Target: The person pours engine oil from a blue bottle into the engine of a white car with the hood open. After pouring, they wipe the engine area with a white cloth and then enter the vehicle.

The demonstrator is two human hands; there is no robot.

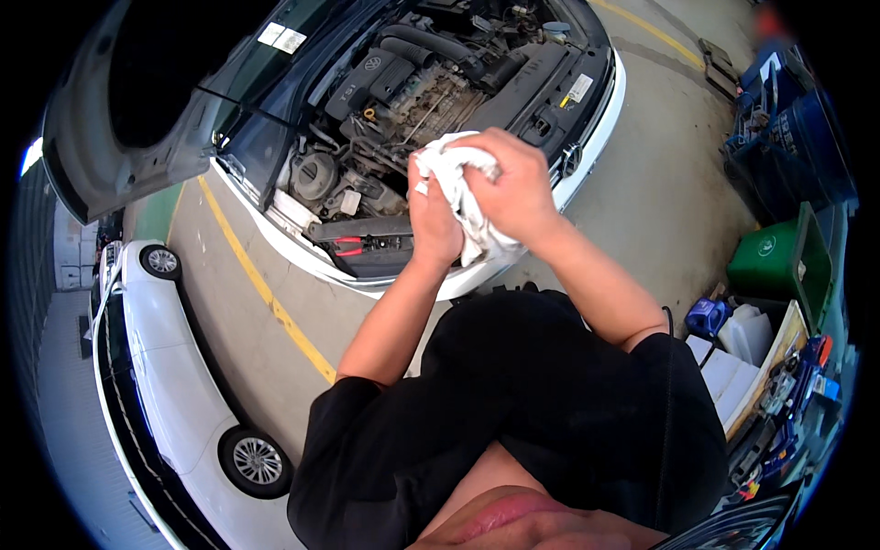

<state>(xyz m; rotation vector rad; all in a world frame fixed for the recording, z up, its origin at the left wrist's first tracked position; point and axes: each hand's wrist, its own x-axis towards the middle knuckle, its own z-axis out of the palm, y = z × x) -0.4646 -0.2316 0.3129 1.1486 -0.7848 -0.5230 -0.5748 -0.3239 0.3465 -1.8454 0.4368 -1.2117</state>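
Note:
A crumpled white rag is bunched between my two hands, in front of the car's open engine bay. My left hand grips it from the left side. From the right, my right hand wraps its fingers over the cloth, and a loose end hangs down below. Beyond the hands lies the engine with its black cover and exposed metal parts. A red-handled tool rests at the near left corner of the bay, its working end hard to make out.
The raised hood stands at the far left. A white car is parked on the left past a yellow floor line. To the right are a green bin, a blue drum, a blue jug and a cluttered tool bench.

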